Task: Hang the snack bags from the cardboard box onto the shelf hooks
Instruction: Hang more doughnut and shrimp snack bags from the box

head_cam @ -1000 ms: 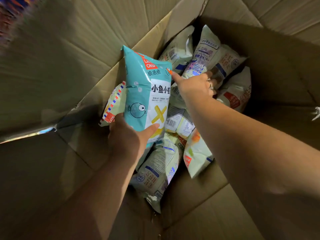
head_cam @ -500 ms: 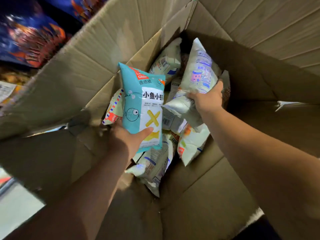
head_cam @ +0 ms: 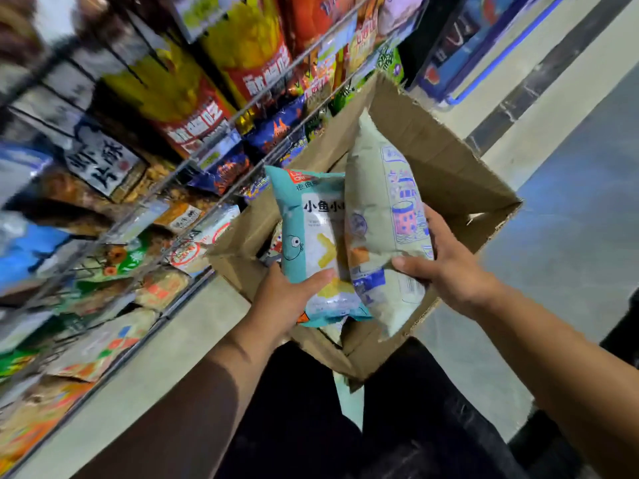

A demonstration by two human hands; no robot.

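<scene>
My left hand grips the lower end of a teal snack bag with a fish drawing, held upright above the open cardboard box on the floor. Beside it, my right hand grips a pale green snack bag with blue and pink print; the two bags touch side by side. More bags lie in the box, mostly hidden behind the held ones. To the left stands the wire shelf, blurred, with many hanging snack bags.
Red and yellow fries bags and dark blue bags hang on the rack. My dark trouser legs stand just behind the box. Grey floor lies to the right, and a blue display stands at the back right.
Both hands have lifted their bags up out of the box. My view has pulled back and swung, so the shelf and floor now show.
</scene>
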